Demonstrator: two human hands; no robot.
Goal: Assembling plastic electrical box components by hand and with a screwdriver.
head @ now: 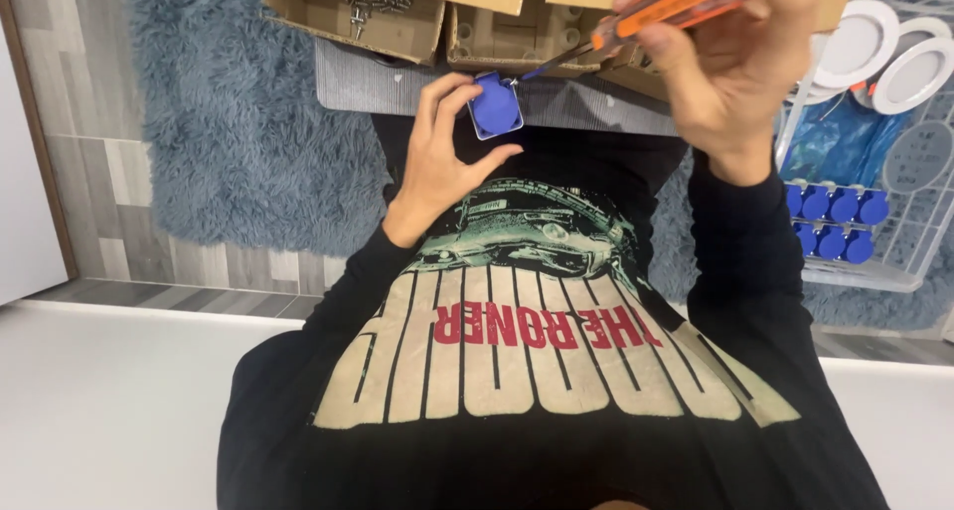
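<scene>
Between our hands, the left hand (437, 162) pinches a blue socket (496, 107); the right hand (730, 68) grips an orange screwdriver (646, 13), its tip at the socket: we judge a screw is being driven, and the tip must stay seated.

Socket insert (496, 106) sitting top centre in the left hand (444, 152). Right hand (730, 63) sitting upper right, holding the screwdriver (651, 11), tip touching the insert. Cardboard boxes (397, 8) lying along the top edge, screws (370, 3) in the leftmost. Wire rack (899, 242) standing far right, round lamps (889, 48) above a row of inserts (835, 222) on it.
</scene>
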